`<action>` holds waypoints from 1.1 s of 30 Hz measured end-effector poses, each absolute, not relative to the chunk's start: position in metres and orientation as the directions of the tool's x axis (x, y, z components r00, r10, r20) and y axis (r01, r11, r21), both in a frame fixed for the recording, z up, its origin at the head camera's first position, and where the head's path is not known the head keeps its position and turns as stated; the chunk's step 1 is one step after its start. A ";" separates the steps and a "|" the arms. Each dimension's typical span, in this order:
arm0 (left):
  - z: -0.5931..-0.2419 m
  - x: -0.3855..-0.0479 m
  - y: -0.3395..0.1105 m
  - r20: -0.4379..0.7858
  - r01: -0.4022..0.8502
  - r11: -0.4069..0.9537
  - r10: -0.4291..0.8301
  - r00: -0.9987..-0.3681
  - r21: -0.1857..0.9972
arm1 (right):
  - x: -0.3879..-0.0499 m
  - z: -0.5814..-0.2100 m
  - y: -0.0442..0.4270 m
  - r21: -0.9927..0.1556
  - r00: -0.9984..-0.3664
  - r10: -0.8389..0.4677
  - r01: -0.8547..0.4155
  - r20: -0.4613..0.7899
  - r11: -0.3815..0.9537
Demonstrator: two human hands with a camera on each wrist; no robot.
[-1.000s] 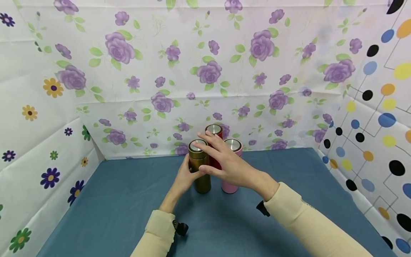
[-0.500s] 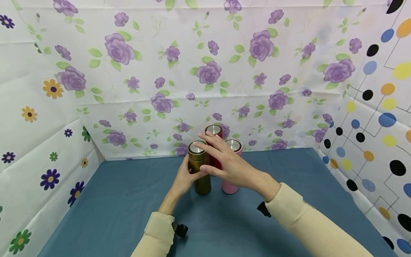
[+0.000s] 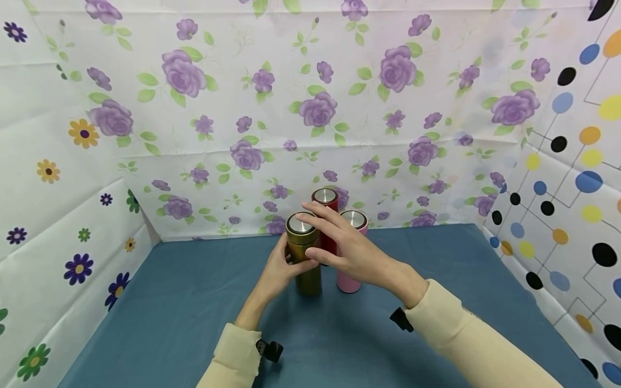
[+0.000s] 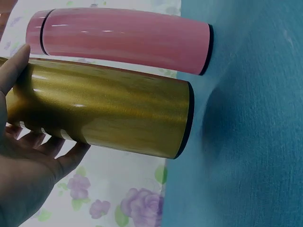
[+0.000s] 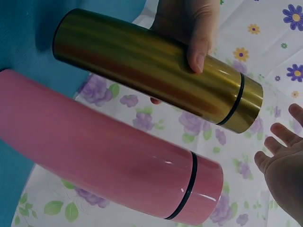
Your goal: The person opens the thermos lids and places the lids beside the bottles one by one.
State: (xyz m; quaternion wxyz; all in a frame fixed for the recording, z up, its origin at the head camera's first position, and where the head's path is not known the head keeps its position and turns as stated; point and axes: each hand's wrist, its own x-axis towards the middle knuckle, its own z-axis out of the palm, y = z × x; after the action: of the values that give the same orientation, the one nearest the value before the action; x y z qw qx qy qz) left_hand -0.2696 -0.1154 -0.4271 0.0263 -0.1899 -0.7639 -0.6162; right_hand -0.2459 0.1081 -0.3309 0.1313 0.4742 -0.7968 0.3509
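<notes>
My left hand (image 3: 280, 272) grips a gold thermos flask (image 3: 308, 280) round its body, thumb on the near side. The flask stands upright with a steel-topped lid; whether its base touches the cloth I cannot tell. Above and right of it, my right hand (image 3: 356, 253) is spread, fingers fairly straight. In the right wrist view that right hand (image 5: 286, 161) is apart from the gold lid and holds nothing. A pink thermos flask (image 3: 348, 283) stands to the right, partly behind the right hand. Farther back is a red thermos flask (image 3: 331, 204), mostly hidden by the hand and gold flask.
A blue cloth (image 3: 204, 302) covers the table. Behind the flasks rises a white flowered sheet (image 3: 271, 118). Patterned sheets also close off the left side (image 3: 53, 215) and the dotted right side (image 3: 567, 231).
The gold flask and my left hand have come very slightly nearer to me. My right hand keeps nearly the same pose, and the pink and red flasks stay where they were.
</notes>
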 end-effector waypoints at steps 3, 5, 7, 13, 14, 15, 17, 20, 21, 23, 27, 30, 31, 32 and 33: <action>-0.425 -0.266 -0.116 0.278 0.326 0.155 0.265 -0.923 0.933 | -0.242 -0.330 0.110 -0.472 -0.533 -0.646 -0.833 0.547 0.287; -0.423 -0.264 -0.116 0.282 0.329 0.149 0.269 -0.921 0.932 | -0.240 -0.328 0.110 -0.492 -0.540 -0.637 -0.826 0.551 0.275; -0.422 -0.262 -0.117 0.284 0.332 0.146 0.276 -0.918 0.932 | -0.238 -0.327 0.111 -0.503 -0.540 -0.632 -0.824 0.556 0.262; -0.418 -0.257 -0.118 0.275 0.339 0.169 0.315 -0.908 0.926 | -0.234 -0.326 0.113 -0.516 -0.555 -0.618 -0.814 0.557 0.266; -0.417 -0.256 -0.118 0.275 0.341 0.171 0.323 -0.906 0.924 | -0.233 -0.326 0.114 -0.514 -0.556 -0.615 -0.815 0.559 0.268; -0.416 -0.255 -0.117 0.274 0.343 0.173 0.330 -0.903 0.923 | -0.233 -0.325 0.115 -0.511 -0.554 -0.613 -0.816 0.563 0.269; -0.413 -0.252 -0.117 0.276 0.349 0.176 0.340 -0.899 0.920 | -0.233 -0.325 0.116 -0.508 -0.550 -0.611 -0.820 0.569 0.264; -0.408 -0.248 -0.115 0.282 0.360 0.178 0.354 -0.892 0.916 | -0.231 -0.324 0.118 -0.502 -0.541 -0.608 -0.826 0.580 0.256; -0.407 -0.247 -0.114 0.286 0.366 0.179 0.359 -0.889 0.913 | -0.230 -0.323 0.119 -0.500 -0.539 -0.606 -0.828 0.585 0.253; -0.403 -0.244 -0.112 0.294 0.377 0.176 0.369 -0.882 0.909 | -0.229 -0.322 0.120 -0.498 -0.534 -0.602 -0.832 0.594 0.246; -0.397 -0.238 -0.106 0.312 0.395 0.159 0.383 -0.870 0.905 | -0.226 -0.320 0.124 -0.493 -0.527 -0.595 -0.837 0.607 0.238; -0.394 -0.236 -0.100 0.319 0.396 0.140 0.383 -0.867 0.908 | -0.225 -0.318 0.126 -0.491 -0.528 -0.592 -0.837 0.609 0.242; -0.394 -0.235 -0.098 0.321 0.396 0.133 0.383 -0.866 0.908 | -0.224 -0.318 0.127 -0.490 -0.528 -0.589 -0.837 0.611 0.243; -0.393 -0.235 -0.096 0.324 0.396 0.127 0.382 -0.866 0.910 | -0.224 -0.318 0.128 -0.490 -0.530 -0.588 -0.837 0.611 0.244; -0.392 -0.234 -0.094 0.326 0.396 0.122 0.381 -0.865 0.910 | -0.223 -0.317 0.128 -0.489 -0.530 -0.586 -0.837 0.613 0.246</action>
State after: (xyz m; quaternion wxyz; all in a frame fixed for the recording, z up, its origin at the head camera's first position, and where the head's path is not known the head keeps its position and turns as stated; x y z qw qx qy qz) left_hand -0.2343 -0.0941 -0.3920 0.0063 -0.2593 -0.7489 -0.6099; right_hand -0.2231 0.1284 -0.3171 0.1541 0.4595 -0.7742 0.4072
